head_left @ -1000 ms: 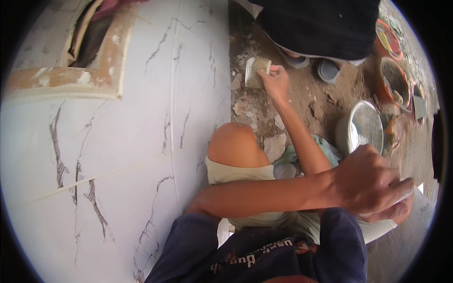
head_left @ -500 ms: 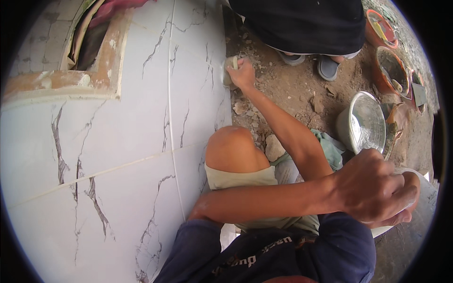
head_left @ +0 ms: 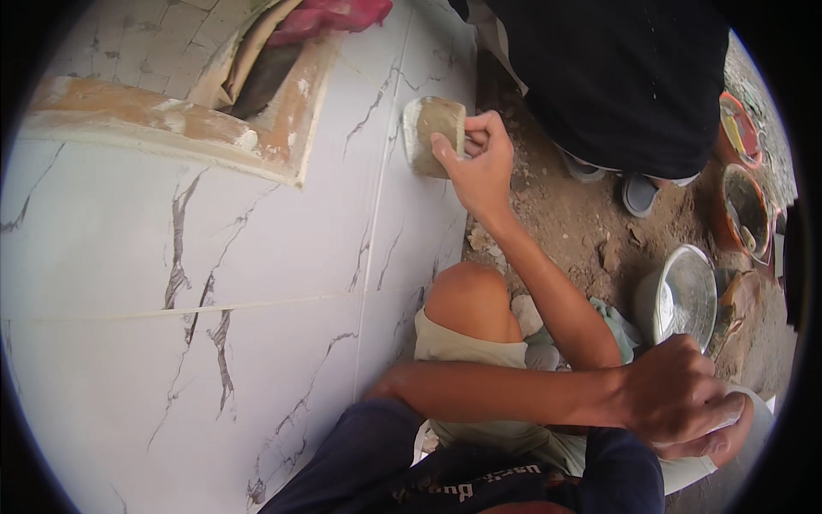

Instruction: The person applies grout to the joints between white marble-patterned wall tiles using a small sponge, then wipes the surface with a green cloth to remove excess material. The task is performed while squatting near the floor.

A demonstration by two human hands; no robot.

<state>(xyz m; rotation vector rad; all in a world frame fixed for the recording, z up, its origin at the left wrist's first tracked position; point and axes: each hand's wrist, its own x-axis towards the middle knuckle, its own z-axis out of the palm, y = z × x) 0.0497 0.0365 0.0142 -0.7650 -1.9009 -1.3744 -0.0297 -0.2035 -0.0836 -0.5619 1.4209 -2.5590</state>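
The right hand (head_left: 482, 167) clamps a tan, white-edged pad (head_left: 432, 137) between thumb and fingers, over the far grey-veined white tiles (head_left: 300, 248), right of a wooden frame (head_left: 298, 107). At right, nearer than the metal basin (head_left: 648, 304), the left hand (head_left: 681, 398) curls; its grip cannot be told.

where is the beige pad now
In the head view's upper middle, the beige pad is in the right hand over marbled tiles, right of the wooden frame.
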